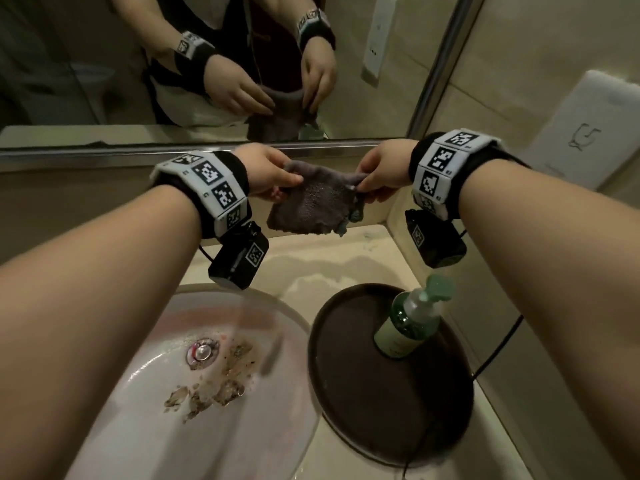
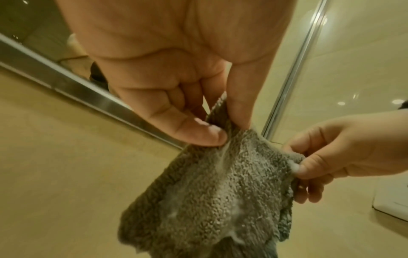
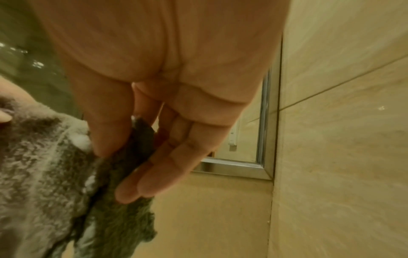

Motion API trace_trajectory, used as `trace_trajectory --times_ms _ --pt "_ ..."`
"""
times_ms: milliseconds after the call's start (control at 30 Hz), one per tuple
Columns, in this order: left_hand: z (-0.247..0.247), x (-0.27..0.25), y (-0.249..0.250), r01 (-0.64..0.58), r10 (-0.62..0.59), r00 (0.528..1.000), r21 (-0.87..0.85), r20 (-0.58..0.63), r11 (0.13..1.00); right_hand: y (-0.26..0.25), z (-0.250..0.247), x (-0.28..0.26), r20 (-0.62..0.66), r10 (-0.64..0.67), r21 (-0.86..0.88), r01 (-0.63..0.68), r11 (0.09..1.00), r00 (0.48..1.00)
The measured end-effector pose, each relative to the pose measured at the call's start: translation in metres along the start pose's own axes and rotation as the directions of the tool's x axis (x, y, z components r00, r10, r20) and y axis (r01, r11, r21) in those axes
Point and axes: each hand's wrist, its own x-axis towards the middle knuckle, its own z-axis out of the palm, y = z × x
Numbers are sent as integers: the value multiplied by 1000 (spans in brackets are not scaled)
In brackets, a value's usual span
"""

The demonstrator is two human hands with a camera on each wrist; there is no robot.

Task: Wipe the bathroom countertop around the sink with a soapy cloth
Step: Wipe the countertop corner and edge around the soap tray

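We pinch the sudsy grey terry cloth (image 1: 313, 202) by its top corners, left hand (image 1: 266, 169) and right hand (image 1: 381, 169) level, beige stone countertop (image 1: 346, 258) directly below.

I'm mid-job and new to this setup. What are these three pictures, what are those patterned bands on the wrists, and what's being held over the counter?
There is no machine here: a person works with bare hands. The checkered bands and black boxes on the wrists are part of the recording gear. The big picture comes from a camera on the head, looking down; the other two come from cameras on each wrist, looking along the fingers.

The left hand and right hand each pinch a top corner of a grey cloth, stretched between them above the countertop. White suds show on the cloth up close. Below are the sink, with brown debris near its drain, and a green pump bottle standing on a dark round tray. A mirror is behind.
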Motion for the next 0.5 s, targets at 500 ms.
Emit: trace_trajectory --times_ms 500 --pt "84 103 -2 -67 67 996 -9 58 998 96 -19 83 -40 210 62 -208 976 977"
